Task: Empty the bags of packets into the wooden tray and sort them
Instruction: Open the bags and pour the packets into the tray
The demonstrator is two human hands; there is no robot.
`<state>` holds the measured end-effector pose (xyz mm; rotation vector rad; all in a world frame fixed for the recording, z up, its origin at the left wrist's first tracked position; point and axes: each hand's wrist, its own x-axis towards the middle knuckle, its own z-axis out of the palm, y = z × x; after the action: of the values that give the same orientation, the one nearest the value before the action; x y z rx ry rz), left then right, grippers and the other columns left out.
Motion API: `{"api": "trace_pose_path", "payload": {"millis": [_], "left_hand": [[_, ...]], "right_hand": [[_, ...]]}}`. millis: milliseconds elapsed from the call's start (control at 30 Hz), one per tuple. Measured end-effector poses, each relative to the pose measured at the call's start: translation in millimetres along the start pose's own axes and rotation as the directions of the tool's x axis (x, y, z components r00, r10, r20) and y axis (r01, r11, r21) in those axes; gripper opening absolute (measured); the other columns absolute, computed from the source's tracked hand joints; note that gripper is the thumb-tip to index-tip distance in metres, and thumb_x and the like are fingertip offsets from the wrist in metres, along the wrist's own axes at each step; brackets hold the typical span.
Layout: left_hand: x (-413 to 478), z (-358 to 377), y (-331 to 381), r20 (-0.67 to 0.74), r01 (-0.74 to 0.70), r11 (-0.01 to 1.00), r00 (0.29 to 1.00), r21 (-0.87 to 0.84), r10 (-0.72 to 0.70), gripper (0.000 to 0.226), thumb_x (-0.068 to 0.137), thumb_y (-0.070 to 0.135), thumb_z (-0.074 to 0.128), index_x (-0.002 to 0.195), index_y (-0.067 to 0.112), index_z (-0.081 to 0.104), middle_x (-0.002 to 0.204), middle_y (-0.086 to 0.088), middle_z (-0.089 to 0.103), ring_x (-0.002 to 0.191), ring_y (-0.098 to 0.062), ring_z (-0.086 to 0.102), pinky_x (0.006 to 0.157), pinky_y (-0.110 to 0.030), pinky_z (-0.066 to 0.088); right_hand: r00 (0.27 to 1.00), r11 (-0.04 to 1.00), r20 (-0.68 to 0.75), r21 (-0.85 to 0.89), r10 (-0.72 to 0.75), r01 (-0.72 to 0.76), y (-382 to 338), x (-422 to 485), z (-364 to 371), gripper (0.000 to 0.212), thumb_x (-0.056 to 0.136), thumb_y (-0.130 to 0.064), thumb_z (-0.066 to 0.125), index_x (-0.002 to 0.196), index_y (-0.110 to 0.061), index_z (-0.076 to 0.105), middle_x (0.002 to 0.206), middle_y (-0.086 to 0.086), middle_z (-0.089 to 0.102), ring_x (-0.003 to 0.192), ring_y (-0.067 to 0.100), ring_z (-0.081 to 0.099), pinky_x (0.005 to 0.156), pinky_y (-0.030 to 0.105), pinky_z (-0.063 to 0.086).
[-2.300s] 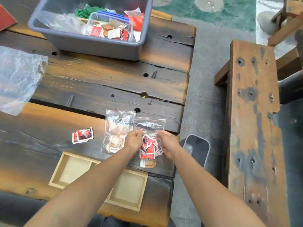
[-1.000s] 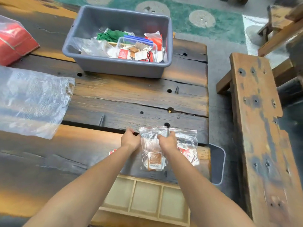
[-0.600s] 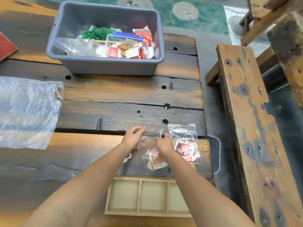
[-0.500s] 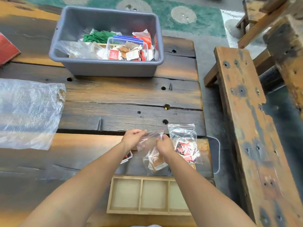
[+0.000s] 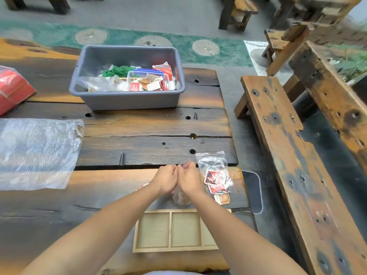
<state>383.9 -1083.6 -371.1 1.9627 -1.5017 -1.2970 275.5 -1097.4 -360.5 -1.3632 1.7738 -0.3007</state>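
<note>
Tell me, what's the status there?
Left hand and right hand pinching brown-packet bag. Wooden tray empty. Red-packet bag waiting alongside.

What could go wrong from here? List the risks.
1. Both hands, left hand and right hand, work the top of a clear bag above the table, not above the wooden tray; if it opens suddenly, packets may scatter on the table.
2. The second bag of red packets lies near the table's right edge, above a grey bin on the floor; a nudge could tip it off.
</note>
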Motion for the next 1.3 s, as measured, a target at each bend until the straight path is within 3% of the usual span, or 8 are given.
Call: {"api": "trace_pose_path", "payload": {"millis": [133,267,467,667,800,1000,1167,1300], "left_hand": [[-8,-1,9,0.048,-0.008,1.000,0.999,-0.007,0.009,0.035,0.103,0.018,0.038,0.074,0.013,0.055,0.046,-0.004,0.057,0.033,-0.019,0.055,0.036,-0.027,0.041],[-6,-37,0,-0.087,0.057,0.985,0.995,0.160,-0.043,0.036,0.101,0.019,0.039,0.069,0.013,0.055,0.059,-0.005,0.067,0.039,-0.014,0.061,0.040,-0.022,0.043],[3,-52,-1,-0.085,0.040,0.933,0.996,0.357,-0.010,0.035,0.101,0.029,0.042,0.079,0.009,0.062,0.066,-0.004,0.072,0.051,-0.017,0.071,0.055,-0.028,0.056],[7,-49,13,-0.062,-0.055,0.988,0.996,0.145,0.064,0.031,0.092,0.028,0.053,0.073,0.004,0.063,0.068,-0.008,0.068,0.061,-0.022,0.066,0.059,-0.036,0.058],[-1,-55,44,0.031,-0.104,0.978,0.993,-0.182,0.111,0.024,0.084,0.015,0.055,0.062,0.012,0.065,0.067,-0.004,0.061,0.073,-0.017,0.056,0.071,-0.030,0.047],[-20,-60,96,0.219,-0.122,0.918,0.952,-0.377,0.216,0.029,0.074,0.011,0.048,0.047,0.012,0.060,0.063,-0.012,0.063,0.061,-0.020,0.055,0.059,-0.027,0.044],[-23,-46,108,0.451,0.211,0.816,0.890,-0.538,0.067,0.025,0.084,0.012,0.042,0.059,0.011,0.046,0.058,-0.003,0.060,0.051,-0.015,0.054,0.062,-0.028,0.045],[-12,-27,93,0.444,0.407,0.579,0.892,-0.706,-0.086,0.028,0.095,0.035,0.050,0.076,0.015,0.056,0.076,-0.006,0.067,0.062,-0.020,0.064,0.062,-0.030,0.055]], "right_hand": [[0.993,0.994,0.058,-0.043,-0.100,0.102,7,-3,-12,0.027,0.099,-0.024,0.049,0.072,-0.016,0.047,0.083,0.009,0.058,0.082,0.024,0.052,0.066,0.029,0.029],[0.968,0.898,0.114,-0.362,-0.224,0.251,23,-9,-37,0.016,0.095,-0.024,0.047,0.084,-0.015,0.053,0.087,0.017,0.066,0.083,0.034,0.062,0.070,0.036,0.046],[0.965,0.865,0.047,-0.434,-0.257,0.251,24,-17,-49,0.014,0.093,-0.020,0.041,0.087,-0.011,0.049,0.088,0.015,0.063,0.075,0.030,0.053,0.062,0.031,0.039],[0.979,0.983,0.107,-0.050,-0.173,0.179,45,-14,-65,0.016,0.086,-0.020,0.052,0.070,-0.018,0.048,0.072,0.003,0.061,0.069,0.026,0.062,0.063,0.034,0.050],[0.941,0.874,0.336,0.466,-0.031,-0.138,60,-14,-83,0.033,0.075,-0.018,0.047,0.105,-0.019,0.059,0.097,0.008,0.067,0.064,0.018,0.059,0.050,0.025,0.043],[0.935,0.933,0.281,0.343,-0.216,0.112,78,-8,-71,0.097,0.069,-0.002,0.064,0.147,-0.049,0.030,0.140,0.005,0.044,0.079,0.014,0.061,0.068,0.032,0.056],[0.882,0.928,0.395,0.355,-0.258,0.112,69,-19,-66,0.055,0.073,-0.013,0.082,0.124,-0.026,0.064,0.115,-0.003,0.072,0.104,0.011,0.068,0.092,0.030,0.056],[0.858,0.791,0.494,0.577,-0.141,-0.202,78,-35,-55,0.044,0.072,-0.006,0.069,0.115,-0.012,0.063,0.110,0.010,0.069,0.104,0.026,0.065,0.086,0.042,0.057]]}}
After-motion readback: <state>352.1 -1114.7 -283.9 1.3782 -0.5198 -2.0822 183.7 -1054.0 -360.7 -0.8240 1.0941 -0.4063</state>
